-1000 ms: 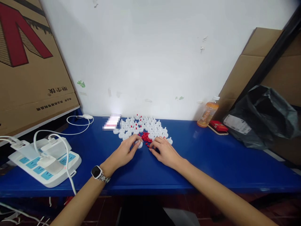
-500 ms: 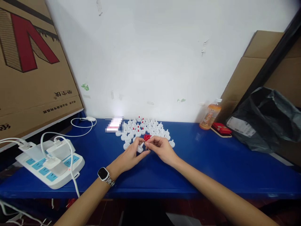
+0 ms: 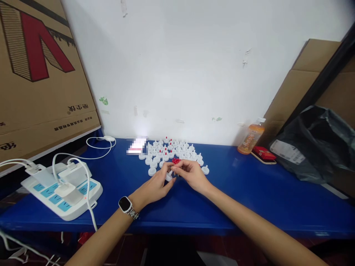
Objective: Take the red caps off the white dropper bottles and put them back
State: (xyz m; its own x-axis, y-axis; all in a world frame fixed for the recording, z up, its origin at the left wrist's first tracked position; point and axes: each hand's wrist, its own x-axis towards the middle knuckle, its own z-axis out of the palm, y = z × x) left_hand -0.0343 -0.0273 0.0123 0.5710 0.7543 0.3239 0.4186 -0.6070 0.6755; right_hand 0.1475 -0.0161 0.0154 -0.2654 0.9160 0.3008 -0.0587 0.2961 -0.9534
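Note:
A white nozzle cap (image 3: 168,177) with a thin spout is held between the thumb and fingers of my left hand (image 3: 155,188). My right hand (image 3: 194,177) is closed in a pinch at the tip of that spout; whatever its fingertips hold is hidden. Just beyond my fingers lies a small heap of tiny red caps (image 3: 176,161), partly covered by my right hand. Around it stand many white nozzle caps (image 3: 183,151), spouts up. Several of these carry a red cap (image 3: 165,149) on the spout. A single white nozzle cap (image 3: 205,170) sits to the right.
On the blue table (image 3: 249,195), a white power strip (image 3: 66,214) with chargers and cables occupies the left. An orange drink bottle (image 3: 251,136), a phone with a red box (image 3: 263,153) and a dark plastic bag (image 3: 307,147) are at right. A white wall (image 3: 180,74) rises behind.
The view has shifted slightly, moving the scene a little right. My fingers have drawn closer together over the nozzle cap's spout, and the cap is more hidden.

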